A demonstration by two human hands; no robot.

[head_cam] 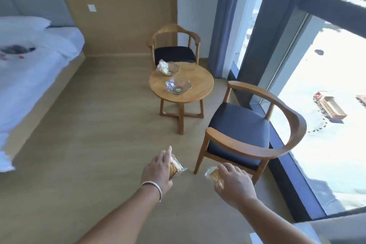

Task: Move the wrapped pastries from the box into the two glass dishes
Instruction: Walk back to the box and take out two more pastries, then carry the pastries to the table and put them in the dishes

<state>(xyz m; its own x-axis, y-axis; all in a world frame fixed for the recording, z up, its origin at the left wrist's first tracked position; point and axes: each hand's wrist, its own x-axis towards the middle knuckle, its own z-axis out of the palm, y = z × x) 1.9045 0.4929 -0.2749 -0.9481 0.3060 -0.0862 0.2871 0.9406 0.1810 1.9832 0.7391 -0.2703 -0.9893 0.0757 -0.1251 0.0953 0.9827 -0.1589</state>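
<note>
Gripping a wrapped pastry (175,167) in left hand (156,171), another pastry (214,176) in right hand (234,181)

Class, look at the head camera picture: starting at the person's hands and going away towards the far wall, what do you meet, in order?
Left hand and right hand, each gripping a wrapped pastry → near glass dish on the round table → far glass dish → far chair.

Clear glossy glass dishes (179,85) — matt wood table (196,89), crinkly plastic wrappers (178,166)
</note>
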